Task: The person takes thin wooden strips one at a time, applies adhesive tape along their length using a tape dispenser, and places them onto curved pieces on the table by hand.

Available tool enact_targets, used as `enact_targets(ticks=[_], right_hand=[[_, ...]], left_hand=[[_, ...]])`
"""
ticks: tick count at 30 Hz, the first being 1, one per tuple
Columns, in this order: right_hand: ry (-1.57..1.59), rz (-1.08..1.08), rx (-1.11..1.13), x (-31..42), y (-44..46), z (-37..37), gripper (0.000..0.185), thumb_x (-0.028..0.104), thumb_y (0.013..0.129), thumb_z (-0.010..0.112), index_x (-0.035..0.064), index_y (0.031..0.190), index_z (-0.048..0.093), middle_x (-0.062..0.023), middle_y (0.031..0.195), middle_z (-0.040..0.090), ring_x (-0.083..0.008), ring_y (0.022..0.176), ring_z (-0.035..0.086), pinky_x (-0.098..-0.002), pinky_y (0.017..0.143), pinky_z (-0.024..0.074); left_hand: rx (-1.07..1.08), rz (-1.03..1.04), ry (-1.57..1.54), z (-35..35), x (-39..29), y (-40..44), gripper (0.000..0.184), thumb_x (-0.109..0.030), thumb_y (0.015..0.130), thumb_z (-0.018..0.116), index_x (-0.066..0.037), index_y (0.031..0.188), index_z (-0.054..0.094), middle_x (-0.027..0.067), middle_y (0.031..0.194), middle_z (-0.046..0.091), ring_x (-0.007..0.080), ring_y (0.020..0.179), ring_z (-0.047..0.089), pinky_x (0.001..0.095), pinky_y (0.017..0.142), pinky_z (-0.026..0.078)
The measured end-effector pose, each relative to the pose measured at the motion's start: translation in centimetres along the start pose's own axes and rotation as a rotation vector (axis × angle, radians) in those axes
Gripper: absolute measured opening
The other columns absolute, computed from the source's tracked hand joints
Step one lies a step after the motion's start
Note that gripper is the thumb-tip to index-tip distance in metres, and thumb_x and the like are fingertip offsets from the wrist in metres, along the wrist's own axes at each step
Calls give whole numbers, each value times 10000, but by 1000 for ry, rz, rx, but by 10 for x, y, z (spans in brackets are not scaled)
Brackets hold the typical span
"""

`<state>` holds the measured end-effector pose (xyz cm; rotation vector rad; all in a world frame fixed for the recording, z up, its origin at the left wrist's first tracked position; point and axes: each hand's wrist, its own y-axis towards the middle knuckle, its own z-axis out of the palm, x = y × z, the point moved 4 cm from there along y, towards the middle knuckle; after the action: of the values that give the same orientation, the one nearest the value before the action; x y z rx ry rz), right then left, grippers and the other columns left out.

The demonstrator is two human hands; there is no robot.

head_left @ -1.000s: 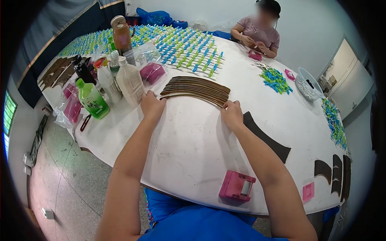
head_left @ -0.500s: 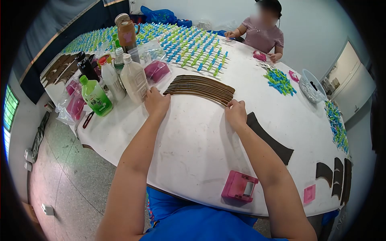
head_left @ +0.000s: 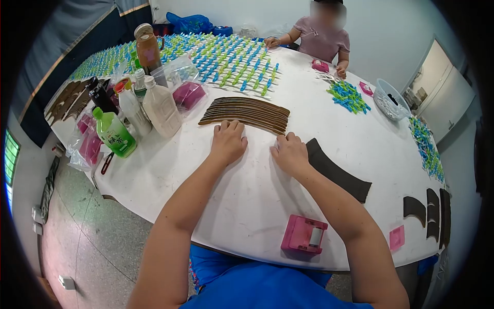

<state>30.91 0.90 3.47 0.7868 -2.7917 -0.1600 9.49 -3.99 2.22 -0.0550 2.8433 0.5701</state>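
Observation:
A fanned row of dark brown curved strips [head_left: 244, 113] lies on the white table, overlapping with thin pale edges between them. My left hand [head_left: 229, 143] rests at the near edge of the strips, fingers bent with the tips against them and the thumb apart. At their near right corner is my right hand [head_left: 292, 154], its fingertips touching or very close to the edge, thumb separate. Neither hand visibly grips a strip. Just right of my right hand lies a wide dark curved piece [head_left: 339, 172].
Bottles, including a green tea bottle [head_left: 116, 134], crowd the left beside a red-handled cutter [head_left: 107, 163]. A pink tape dispenser [head_left: 303, 235] stands near the front edge. Blue and green clips [head_left: 349, 98] and a clear basin [head_left: 392, 100] lie right. A person [head_left: 321, 38] sits opposite.
My left hand has moved right, from the strips' left end to their near edge. My right hand has shifted slightly left and nearer me. The view has shifted a little.

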Motion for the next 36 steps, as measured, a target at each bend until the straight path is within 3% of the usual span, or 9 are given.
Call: enact_targets(ticks=[4, 13, 23, 29, 32, 36], right_hand=[[-78, 16, 38, 1, -1, -1, 492, 438, 999, 655, 35, 1281, 679, -180, 1248, 626, -361, 1218, 607, -526, 1018, 494], [-53, 53, 87, -1, 4, -4, 567, 469, 997, 641, 35, 1362, 645, -221, 1234, 618, -388, 1209, 604, -522, 1046, 487], [-30, 93, 95, 0, 5, -7, 611, 495, 991, 637, -18, 1321, 669, -210, 1274, 610, -368, 1232, 597, -502, 1044, 492], [-55, 84, 112, -3, 4, -5, 618, 495, 991, 641, -26, 1322, 663, -213, 1286, 604, -364, 1232, 595, -492, 1082, 468], [-43, -21, 5, -14, -8, -10, 541, 434, 971, 694, 0, 1294, 692, -194, 1223, 621, -355, 1192, 596, -508, 1046, 466], [115, -290, -269, -40, -59, -48, 267, 201, 896, 791, 20, 1088, 753, -134, 1030, 655, -347, 1032, 621, -465, 929, 495]], left_hand=[[68, -11, 24, -1, -3, 3, 441, -285, 959, 668, -86, 1347, 608, 94, 1440, 612, 357, 1335, 513, 536, 1131, 390], [65, -12, 12, 0, -3, 3, 422, -286, 953, 664, -99, 1327, 615, 81, 1451, 600, 346, 1334, 498, 527, 1139, 368], [48, 1, -8, 1, -2, 3, 422, -282, 930, 683, -102, 1305, 618, 79, 1460, 597, 333, 1322, 501, 512, 1131, 350], [-18, 13, -38, 4, 4, 1, 356, -264, 940, 693, -80, 1241, 643, 87, 1353, 650, 333, 1288, 534, 514, 1104, 379], [-62, 10, -67, 3, 13, -3, 289, -260, 959, 690, -63, 1168, 659, 103, 1263, 670, 335, 1241, 563, 521, 1069, 409], [-100, -106, 25, -14, 35, -25, 291, -292, 973, 689, -39, 1114, 670, 119, 1227, 669, 344, 1212, 568, 514, 1050, 424]])
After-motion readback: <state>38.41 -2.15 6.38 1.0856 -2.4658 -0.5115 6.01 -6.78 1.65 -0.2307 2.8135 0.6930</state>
